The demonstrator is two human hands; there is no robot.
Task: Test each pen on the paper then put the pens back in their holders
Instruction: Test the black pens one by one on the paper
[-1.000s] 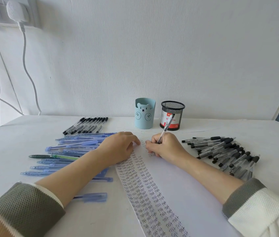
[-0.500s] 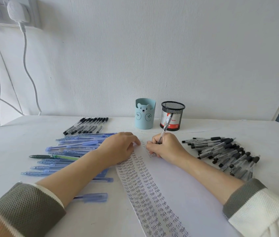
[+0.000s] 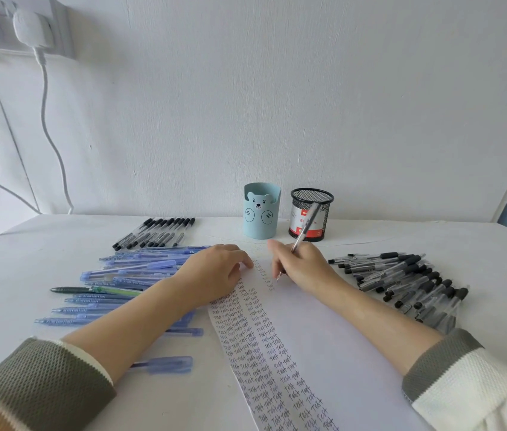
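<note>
Testing step, frame centre: right hand [image 3: 305,265] grips a black pen [image 3: 306,226] in curled fingers, tip on the paper [image 3: 339,337] — left hand [image 3: 214,270], fingers relaxed, steadies the sheet. Next move, probably: carrying the pen to the mesh holder [image 3: 311,213], upper centre.

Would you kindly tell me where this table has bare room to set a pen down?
Bare white table lies right of the black mesh holder, behind the heap of black-and-clear pens, and at the far left edge beyond the spread of blue pens. Both sides of the written sheet of paper are crowded.
</note>
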